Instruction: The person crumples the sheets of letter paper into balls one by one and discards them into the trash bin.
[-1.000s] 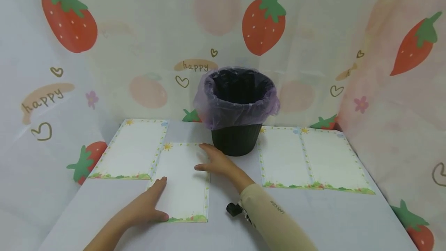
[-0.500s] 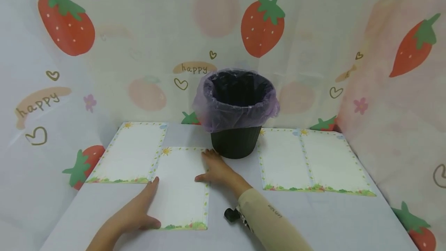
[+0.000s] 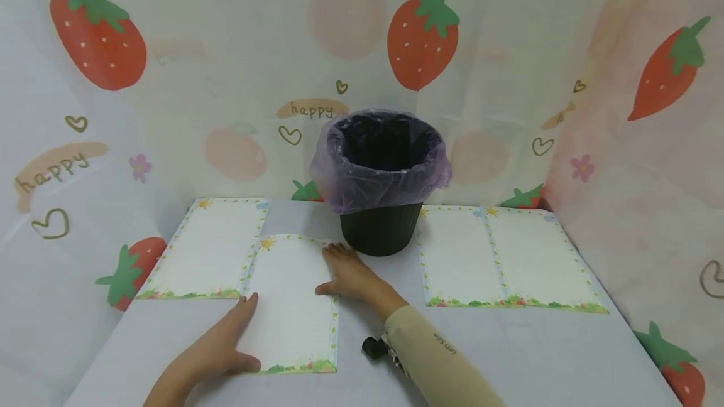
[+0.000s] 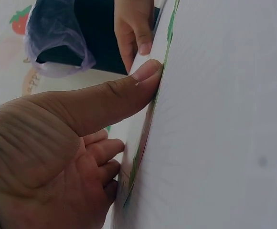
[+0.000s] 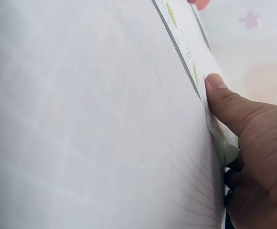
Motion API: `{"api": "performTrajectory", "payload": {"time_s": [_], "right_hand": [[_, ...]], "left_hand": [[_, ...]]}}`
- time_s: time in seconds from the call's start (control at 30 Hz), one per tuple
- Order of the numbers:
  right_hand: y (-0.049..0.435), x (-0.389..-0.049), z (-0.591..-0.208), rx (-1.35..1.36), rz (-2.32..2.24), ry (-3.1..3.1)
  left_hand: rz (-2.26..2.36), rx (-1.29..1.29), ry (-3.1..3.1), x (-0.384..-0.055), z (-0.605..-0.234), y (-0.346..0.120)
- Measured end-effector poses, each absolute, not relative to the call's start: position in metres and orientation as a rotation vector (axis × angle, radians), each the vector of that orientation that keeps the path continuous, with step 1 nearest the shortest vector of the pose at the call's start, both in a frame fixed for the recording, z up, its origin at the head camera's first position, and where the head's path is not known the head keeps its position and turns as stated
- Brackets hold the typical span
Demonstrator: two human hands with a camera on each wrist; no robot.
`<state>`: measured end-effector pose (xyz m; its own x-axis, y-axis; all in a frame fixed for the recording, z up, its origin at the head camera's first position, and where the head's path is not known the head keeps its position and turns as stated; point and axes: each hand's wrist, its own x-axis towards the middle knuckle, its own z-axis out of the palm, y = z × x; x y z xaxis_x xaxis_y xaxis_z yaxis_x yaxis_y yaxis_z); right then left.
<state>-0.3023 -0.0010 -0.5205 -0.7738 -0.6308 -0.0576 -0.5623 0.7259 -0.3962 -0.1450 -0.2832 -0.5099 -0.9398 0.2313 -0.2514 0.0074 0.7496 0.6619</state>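
Observation:
A white sheet of paper point(image 3: 290, 306) with a printed sun, leaf border and grass strip lies in front of me, its far edge bowed up slightly. At its left side my left hand point(image 3: 217, 345) rests with fingers spread and its thumb on the near left corner. My right hand point(image 3: 352, 274) is at the far right corner, with fingers bent over the edge and thumb on the right side. In the right wrist view the corner curls beside the bent fingers, partly hidden by the right thumb point(image 5: 227, 102). The left thumb point(image 4: 119, 98) touches the sheet's edge.
A black bin point(image 3: 376, 231) with a purple bag point(image 3: 362, 190) over its rim stands just beyond the right hand. One matching sheet point(image 3: 206, 250) lies at the left and two more point(image 3: 460, 259) at the right. Strawberry-printed cloth point(image 3: 237, 49) walls surround the white tabletop point(image 3: 509, 357).
Both hands have slid the sheet slightly toward me. My right fingers went from lying stretched over its far corner to bending at the edge, and the far edge now bows up.

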Motion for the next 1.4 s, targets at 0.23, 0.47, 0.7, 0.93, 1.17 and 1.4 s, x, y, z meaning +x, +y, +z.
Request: {"api": "performTrajectory", "payload": {"time_s": [0.23, 0.47, 0.7, 0.93, 1.17, 1.4], "right_hand": [[-0.007, -0.297, -0.522, -0.902, -0.755, 2.777], [-0.013, -0.28, -0.511, -0.743, -1.272, 2.736], [-0.01, -0.264, -0.502, -0.499, -1.655, 2.523], [-0.01, -0.256, -0.499, -0.384, -1.812, 2.399], [-0.009, -0.247, -0.5, -0.326, -1.782, 2.476], [-0.005, -0.236, -0.496, -0.473, -1.823, 2.513]], "left_hand": [[0.92, 0.18, 2.676, -0.148, -0.513, -0.283], [0.899, 0.205, 2.693, -0.149, -0.516, -0.283], [0.886, 0.225, 2.708, -0.151, -0.515, -0.282], [0.896, 0.24, 2.708, -0.152, -0.514, -0.282], [0.997, 0.291, 2.73, -0.149, -0.519, -0.287], [1.102, 0.165, 2.82, -0.148, -0.516, -0.294]]}}
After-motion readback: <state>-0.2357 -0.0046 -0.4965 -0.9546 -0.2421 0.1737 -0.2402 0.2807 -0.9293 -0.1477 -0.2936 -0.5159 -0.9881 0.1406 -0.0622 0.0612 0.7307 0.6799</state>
